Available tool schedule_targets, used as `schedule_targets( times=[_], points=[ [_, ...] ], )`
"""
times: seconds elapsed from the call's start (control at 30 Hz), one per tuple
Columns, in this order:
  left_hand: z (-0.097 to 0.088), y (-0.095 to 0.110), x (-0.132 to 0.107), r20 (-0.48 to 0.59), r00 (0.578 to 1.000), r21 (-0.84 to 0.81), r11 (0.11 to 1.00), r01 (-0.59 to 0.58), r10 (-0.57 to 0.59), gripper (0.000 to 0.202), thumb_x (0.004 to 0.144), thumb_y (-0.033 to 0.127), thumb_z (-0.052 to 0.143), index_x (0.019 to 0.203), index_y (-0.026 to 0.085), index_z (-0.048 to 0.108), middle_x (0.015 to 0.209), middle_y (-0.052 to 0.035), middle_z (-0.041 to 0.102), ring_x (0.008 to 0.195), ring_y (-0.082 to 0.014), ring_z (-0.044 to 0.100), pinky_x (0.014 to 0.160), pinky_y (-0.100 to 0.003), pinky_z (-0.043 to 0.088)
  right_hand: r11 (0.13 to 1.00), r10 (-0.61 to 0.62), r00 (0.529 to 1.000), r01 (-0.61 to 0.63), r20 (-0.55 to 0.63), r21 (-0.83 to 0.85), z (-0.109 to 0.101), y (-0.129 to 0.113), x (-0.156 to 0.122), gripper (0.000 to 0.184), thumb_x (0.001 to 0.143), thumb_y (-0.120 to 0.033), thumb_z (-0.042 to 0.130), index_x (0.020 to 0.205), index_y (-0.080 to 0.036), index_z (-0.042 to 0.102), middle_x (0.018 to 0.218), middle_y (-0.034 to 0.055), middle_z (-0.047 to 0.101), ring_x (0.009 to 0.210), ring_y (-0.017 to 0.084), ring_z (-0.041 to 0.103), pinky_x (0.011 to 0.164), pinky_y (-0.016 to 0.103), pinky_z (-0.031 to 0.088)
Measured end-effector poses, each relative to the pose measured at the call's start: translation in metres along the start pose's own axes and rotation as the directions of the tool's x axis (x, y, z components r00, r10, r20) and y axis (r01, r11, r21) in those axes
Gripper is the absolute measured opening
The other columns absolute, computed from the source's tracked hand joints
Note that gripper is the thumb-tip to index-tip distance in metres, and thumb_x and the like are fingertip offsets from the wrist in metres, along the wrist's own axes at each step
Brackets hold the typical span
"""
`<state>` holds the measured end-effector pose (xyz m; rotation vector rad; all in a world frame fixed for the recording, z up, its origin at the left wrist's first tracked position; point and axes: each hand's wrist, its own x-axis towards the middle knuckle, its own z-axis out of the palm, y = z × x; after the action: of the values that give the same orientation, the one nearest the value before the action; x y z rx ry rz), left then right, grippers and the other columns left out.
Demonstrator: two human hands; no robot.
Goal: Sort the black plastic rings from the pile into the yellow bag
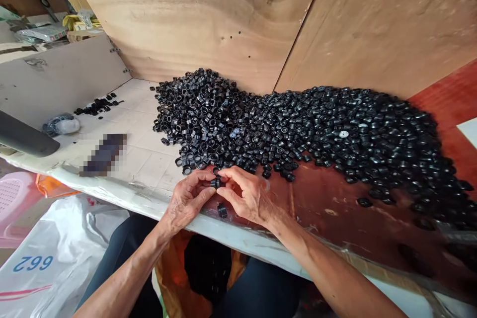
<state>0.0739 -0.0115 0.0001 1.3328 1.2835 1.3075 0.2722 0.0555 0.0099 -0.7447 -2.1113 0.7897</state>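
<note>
Between the fingertips of both hands is a small black plastic part [215,183], held just above the table's front edge. My left hand [189,196] pinches it from the left, thumb and fingers closed. From the right, my right hand [244,194] grips the same part with thumb and forefinger. A loose black ring-shaped piece [222,210] lies on the table just below the hands. Beyond the fingers rises a heap of black rings [201,104], which runs into a wide pile of black caps [335,119] on the right.
Wooden boards [208,15] stand behind the heaps. A small cluster of black bits [97,106], a clear plastic bundle [61,124] and a grey tube [26,134] lie on the left. Below the edge, an orange bag [173,268] hangs open between the knees, near a white sack [63,243].
</note>
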Motion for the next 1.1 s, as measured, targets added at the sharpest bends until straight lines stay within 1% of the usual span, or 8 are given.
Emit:
schedule_targets(
  times=[0.13,0.3,0.43,0.5,0.6,0.8,0.97,1.1],
  points=[
    [0.0,0.001,0.001,0.003,1.0,0.016,1.0,-0.022,0.022,0.026,0.091,0.035,0.078,0.113,0.021,0.076,0.124,-0.0102,0.075,0.124,-0.0273,0.069,0.109,-0.041,0.057,0.999,0.044,0.999,-0.045,-0.014,-0.014,0.001,0.002,-0.001,0.015,0.103,-0.028,0.06,0.091,-0.023,0.068,0.075,0.0001,0.068,0.065,0.015,0.062,0.068,0.027,0.051],
    [0.002,0.001,0.001,0.009,1.0,-0.045,0.999,0.004,-0.004,0.025,0.092,0.037,0.078,0.111,0.021,0.074,0.119,-0.0078,0.074,0.104,-0.0212,0.075,0.095,-0.034,0.063,1.0,-0.015,1.0,0.015,0.009,0.015,0.003,0.003,-0.001,0.004,0.098,-0.026,0.065,0.099,-0.022,0.068,0.087,0.0029,0.072,0.076,0.018,0.066,0.073,0.028,0.052],
    [0.004,0.003,0.0,-0.006,1.0,-0.024,1.0,-0.013,0.013,0.027,0.091,0.036,0.079,0.112,0.02,0.074,0.123,-0.0101,0.074,0.119,-0.0257,0.071,0.105,-0.039,0.059,0.99,0.144,0.988,-0.144,0.052,0.005,0.002,0.001,0.001,0.024,0.105,-0.031,0.056,0.083,-0.023,0.063,0.065,-0.0027,0.062,0.06,0.014,0.058,0.065,0.026,0.047],
    [0.005,0.004,0.001,-0.006,1.0,-0.025,1.0,-0.012,0.012,0.026,0.091,0.036,0.079,0.111,0.019,0.075,0.124,-0.0103,0.074,0.127,-0.0278,0.068,0.109,-0.04,0.057,0.988,0.143,0.989,-0.145,0.04,0.055,0.002,0.0,0.001,0.016,0.102,-0.034,0.059,0.093,-0.023,0.066,0.071,-0.0024,0.066,0.063,0.015,0.061,0.066,0.026,0.049],
    [0.005,0.001,0.001,0.016,1.0,-0.053,0.999,-0.001,0.002,0.027,0.092,0.037,0.079,0.111,0.02,0.074,0.119,-0.0085,0.075,0.115,-0.0254,0.074,0.102,-0.039,0.061,0.99,0.087,0.996,-0.088,0.008,0.108,0.002,-0.001,0.001,0.012,0.096,-0.033,0.065,0.101,-0.023,0.068,0.085,0.0011,0.072,0.074,0.017,0.066,0.073,0.028,0.053],
    [0.004,-0.006,-0.001,-0.018,0.987,0.185,0.971,-0.153,0.159,0.023,0.095,0.03,0.075,0.116,0.021,0.073,0.124,-0.0092,0.073,0.123,-0.0258,0.07,0.107,-0.039,0.058,0.879,0.377,0.915,-0.403,0.147,0.254,-0.001,-0.009,0.004,0.016,0.097,-0.034,0.061,0.089,-0.021,0.065,0.064,-0.0033,0.066,0.056,0.014,0.063,0.059,0.024,0.05],
    [0.005,-0.004,0.001,-0.01,0.995,0.098,0.99,-0.099,0.101,0.026,0.097,0.035,0.072,0.117,0.02,0.07,0.122,-0.0092,0.075,0.106,-0.0225,0.077,0.094,-0.037,0.064,0.92,0.308,0.95,-0.313,0.061,0.236,-0.005,-0.016,0.007,0.011,0.088,-0.027,0.068,0.097,-0.02,0.068,0.078,-0.0005,0.072,0.068,0.014,0.067,0.066,0.024,0.053],
    [0.006,-0.005,0.001,0.019,0.949,0.356,0.884,-0.301,0.316,0.019,0.098,0.024,0.069,0.117,0.021,0.069,0.121,-0.0088,0.075,0.12,-0.0238,0.072,0.102,-0.038,0.062,0.797,0.448,0.876,-0.483,0.18,0.362,-0.002,-0.013,0.008,0.008,0.088,-0.027,0.067,0.091,-0.02,0.066,0.064,-0.0024,0.069,0.059,0.014,0.065,0.062,0.024,0.052]
  ],
)
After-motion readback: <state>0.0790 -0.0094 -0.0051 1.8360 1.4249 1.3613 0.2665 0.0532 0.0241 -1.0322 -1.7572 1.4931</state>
